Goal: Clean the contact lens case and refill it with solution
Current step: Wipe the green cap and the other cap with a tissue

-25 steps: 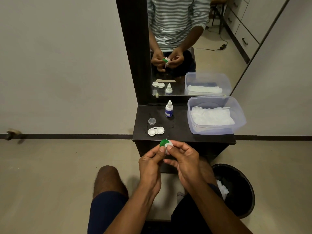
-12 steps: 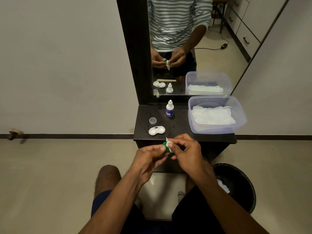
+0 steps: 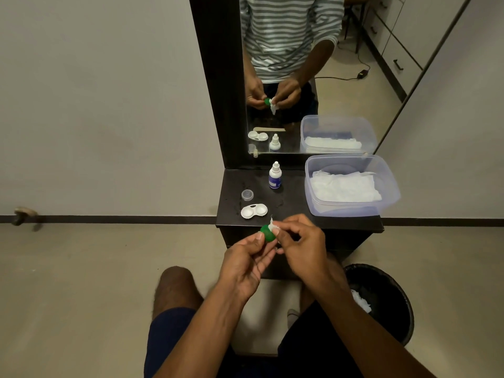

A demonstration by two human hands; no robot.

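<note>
Cap point(image 3: 266, 233) pinched by left hand point(image 3: 246, 264) above table point(image 3: 294, 214) edge; tissue point(image 3: 273, 227) pressed into it by right hand point(image 3: 301, 245). Case point(image 3: 254, 211) left on table. Risk: cap dropped if grip loosened.

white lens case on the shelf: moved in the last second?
No. The white lens case sits in the same spot, between the clear cap and the shelf's front edge.

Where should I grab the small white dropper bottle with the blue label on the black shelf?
Take the small white dropper bottle round its labelled body, below the narrow nozzle, coming from the front. It stands upright, with the mirror close behind it; the clear plastic tub stands to its right.
</note>
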